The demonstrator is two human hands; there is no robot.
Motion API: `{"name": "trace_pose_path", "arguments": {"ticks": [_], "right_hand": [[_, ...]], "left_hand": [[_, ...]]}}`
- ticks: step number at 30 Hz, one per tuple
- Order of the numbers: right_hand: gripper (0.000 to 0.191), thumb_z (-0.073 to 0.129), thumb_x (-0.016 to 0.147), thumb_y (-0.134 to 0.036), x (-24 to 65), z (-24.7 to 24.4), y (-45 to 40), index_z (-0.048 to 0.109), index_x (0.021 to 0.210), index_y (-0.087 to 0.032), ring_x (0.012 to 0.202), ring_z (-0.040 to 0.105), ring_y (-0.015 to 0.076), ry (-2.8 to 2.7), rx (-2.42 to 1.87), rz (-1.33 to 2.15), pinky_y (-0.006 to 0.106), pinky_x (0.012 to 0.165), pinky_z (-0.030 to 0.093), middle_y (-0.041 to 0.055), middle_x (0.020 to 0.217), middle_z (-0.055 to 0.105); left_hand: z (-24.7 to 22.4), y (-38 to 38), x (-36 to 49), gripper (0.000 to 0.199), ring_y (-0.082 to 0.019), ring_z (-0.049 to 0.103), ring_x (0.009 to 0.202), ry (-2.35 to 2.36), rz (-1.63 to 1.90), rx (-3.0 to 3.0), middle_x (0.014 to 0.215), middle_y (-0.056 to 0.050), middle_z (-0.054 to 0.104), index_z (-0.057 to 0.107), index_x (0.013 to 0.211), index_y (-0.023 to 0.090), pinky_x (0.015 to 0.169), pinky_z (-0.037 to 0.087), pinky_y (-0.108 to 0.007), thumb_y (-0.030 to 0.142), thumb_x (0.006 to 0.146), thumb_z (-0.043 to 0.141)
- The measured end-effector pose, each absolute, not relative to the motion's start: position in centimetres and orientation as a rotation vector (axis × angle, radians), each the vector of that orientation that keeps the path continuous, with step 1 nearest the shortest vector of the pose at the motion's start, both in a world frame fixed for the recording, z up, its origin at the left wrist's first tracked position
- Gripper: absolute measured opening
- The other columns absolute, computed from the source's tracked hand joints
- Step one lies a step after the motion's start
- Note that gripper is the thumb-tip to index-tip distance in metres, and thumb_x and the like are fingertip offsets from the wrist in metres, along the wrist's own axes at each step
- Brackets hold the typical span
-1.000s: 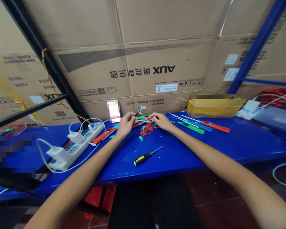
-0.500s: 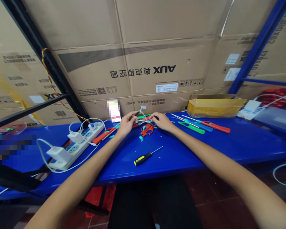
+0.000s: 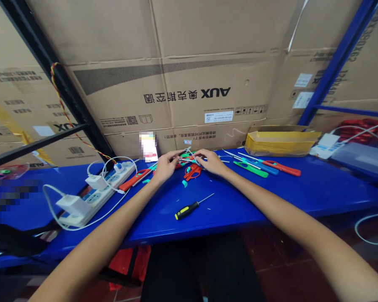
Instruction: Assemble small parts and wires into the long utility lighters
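Observation:
My left hand (image 3: 165, 167) is closed, fingertips pinched at the end of a thin silvery rod (image 3: 186, 160). Opposite it, my right hand (image 3: 211, 162) is closed with its fingertips on a thin white wire (image 3: 192, 155); the exact grip is hidden. Below the fingers lies an orange plastic lighter shell (image 3: 192, 172), with a small teal piece (image 3: 184, 183) in front. A yellow-and-black screwdriver (image 3: 187, 210) rests nearer the table edge. By my left wrist is an orange long-necked lighter (image 3: 135, 180); green and orange parts lie partly hidden behind my fingers.
Right of my hands lie green (image 3: 253, 169), blue (image 3: 264, 166) and orange (image 3: 283, 167) long-necked lighters. A yellow-taped box (image 3: 282, 142) stands behind them. To the left are a power strip (image 3: 97, 195) with chargers and cables, and a lit phone (image 3: 149, 147) against the cardboard.
The view has shifted slightly. The white wire between my hands has swung down toward my right fingers from its raised position. Both hands stay close together; the screwdriver and lighters are unmoved.

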State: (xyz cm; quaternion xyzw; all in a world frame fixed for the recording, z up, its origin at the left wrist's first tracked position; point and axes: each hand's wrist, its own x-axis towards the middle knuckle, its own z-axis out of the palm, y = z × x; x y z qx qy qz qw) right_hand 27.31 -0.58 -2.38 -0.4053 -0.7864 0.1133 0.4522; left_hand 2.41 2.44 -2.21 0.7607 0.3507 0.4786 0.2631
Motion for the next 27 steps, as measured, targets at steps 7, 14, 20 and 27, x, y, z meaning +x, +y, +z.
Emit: {"name": "trace_pose_path", "arguments": {"ticks": [7,14,20,27], "right_hand": [[0.028,0.052,0.109,-0.036,27.1,-1.7,-1.6,0.076,0.11,-0.022,0.101,0.073,0.0236,-2.003,-0.968,0.389,0.035,0.094,0.052,0.0058,0.11,0.081],[0.011,0.069,0.099,-0.027,26.7,-2.1,-1.8,0.078,0.105,-0.024,0.104,0.071,0.0235,-2.068,-0.972,0.269,0.037,0.097,0.052,0.006,0.111,0.08],[0.014,0.067,0.101,-0.029,27.3,-1.7,-1.4,0.079,0.098,-0.023,0.096,0.071,0.0226,-2.014,-1.009,0.188,0.034,0.09,0.051,0.0057,0.099,0.079],[0.022,0.058,0.106,-0.029,28.2,-1.1,-1.1,0.079,0.1,-0.023,0.101,0.071,0.0249,-1.967,-1.043,0.092,0.036,0.094,0.051,0.0071,0.102,0.081]], "left_hand": [[-2.5,2.4,2.7,0.039,-0.027,0.077,0.099,0.944,1.301,2.017,0.112,-0.009,0.082,0.08,0.129,0.021,0.093,0.061,-0.041,0.023,0.094,0.066],[-1.8,2.1,2.8,0.037,-0.023,0.076,0.093,0.875,1.335,1.903,0.105,-0.009,0.082,0.079,0.126,0.018,0.091,0.062,-0.039,0.023,0.092,0.067],[-1.9,2.4,2.5,0.038,-0.021,0.073,0.08,0.934,1.362,1.904,0.1,-0.008,0.082,0.078,0.125,0.017,0.076,0.059,-0.032,0.025,0.091,0.065],[-1.3,1.8,2.3,0.031,-0.028,0.074,0.107,1.065,1.344,2.248,0.114,-0.01,0.08,0.079,0.116,0.019,0.097,0.057,-0.041,0.016,0.092,0.06]]}}
